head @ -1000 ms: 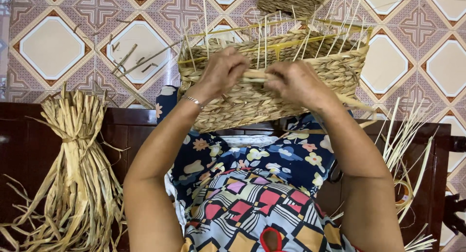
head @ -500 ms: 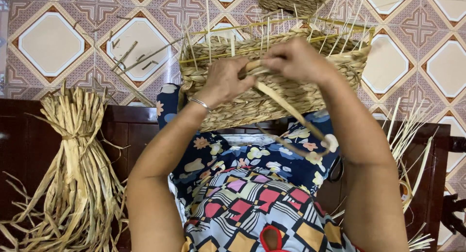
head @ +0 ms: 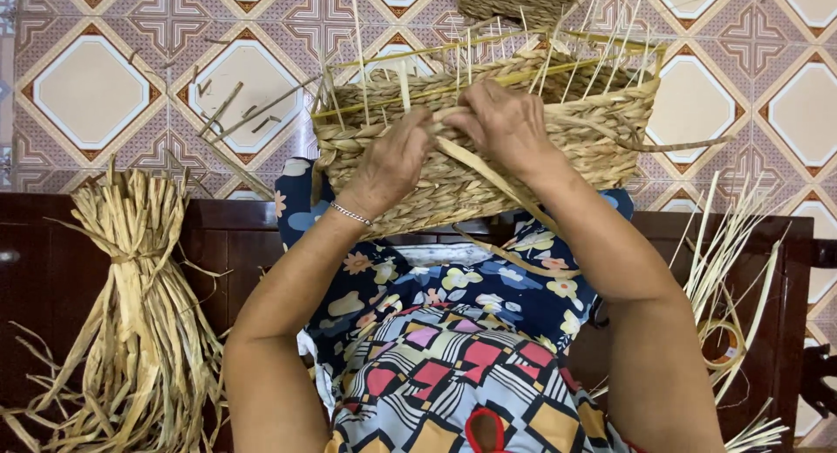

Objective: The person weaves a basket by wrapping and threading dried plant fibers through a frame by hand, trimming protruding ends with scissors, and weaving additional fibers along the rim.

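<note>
Head camera, looking steeply down from the person's own eye level.
It sits close over the lap: both forearms rise from the near edge, the half-woven basket (head: 488, 139) fills the far centre, tiled floor (head: 87, 95) beyond. Only this one view exists.

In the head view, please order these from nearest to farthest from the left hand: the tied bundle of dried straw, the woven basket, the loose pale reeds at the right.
1. woven basket: under the left hand, touching it.
2. tied bundle of dried straw: lower left, on the dark bench.
3. loose pale reeds: far right, beyond the other arm.
</note>
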